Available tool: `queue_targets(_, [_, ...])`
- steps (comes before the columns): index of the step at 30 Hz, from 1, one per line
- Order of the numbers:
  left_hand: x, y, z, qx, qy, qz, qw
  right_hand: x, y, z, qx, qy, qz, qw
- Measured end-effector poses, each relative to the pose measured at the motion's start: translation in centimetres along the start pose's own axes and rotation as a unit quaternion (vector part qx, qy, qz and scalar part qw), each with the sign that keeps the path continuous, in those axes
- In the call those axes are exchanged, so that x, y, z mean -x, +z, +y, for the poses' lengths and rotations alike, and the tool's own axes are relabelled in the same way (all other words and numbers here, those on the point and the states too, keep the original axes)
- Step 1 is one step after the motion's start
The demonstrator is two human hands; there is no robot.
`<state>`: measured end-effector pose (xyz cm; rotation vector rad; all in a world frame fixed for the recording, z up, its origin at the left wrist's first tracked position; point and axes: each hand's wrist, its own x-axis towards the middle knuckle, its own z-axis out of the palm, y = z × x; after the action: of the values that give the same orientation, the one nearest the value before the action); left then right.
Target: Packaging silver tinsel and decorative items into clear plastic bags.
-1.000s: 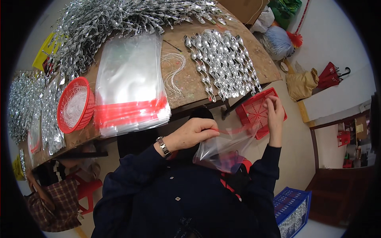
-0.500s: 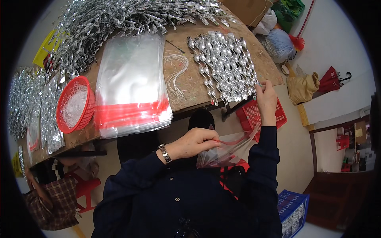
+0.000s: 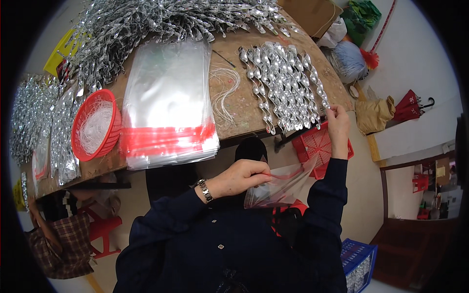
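Fingers of the right hand (image 3: 337, 128) pinch a silver spiral (image 3: 318, 93) at the bench (image 3: 244, 105) edge; its long axis runs away across the bench, while the left hand (image 3: 243, 177), nearer the body, grips an open clear bag (image 3: 281, 188).

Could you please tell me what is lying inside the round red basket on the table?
The red basket holds a loose tangle of thin white strings. Whatever lies beneath them is covered.

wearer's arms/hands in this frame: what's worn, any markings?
Both arms wear long dark navy sleeves reaching the wrists. The garment's front has small pale buttons. The left hand is bare, with a silver metal-link wristwatch at its wrist. The right hand is bare; no ring or glove visible.
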<state>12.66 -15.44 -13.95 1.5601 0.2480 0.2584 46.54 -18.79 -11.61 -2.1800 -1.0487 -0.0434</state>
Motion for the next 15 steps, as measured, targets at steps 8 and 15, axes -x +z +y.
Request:
queue_targets(8, [0.2,-0.1,0.0,0.026,-0.014,0.001,1.0,0.4,-1.7,-0.9,-0.155,-0.009,0.015,0.988])
queue_targets(15, [0.1,0.0,-0.4,0.024,-0.017,-0.003,1.0,2.7,-1.0,-5.8,-0.21,-0.067,0.01,0.975])
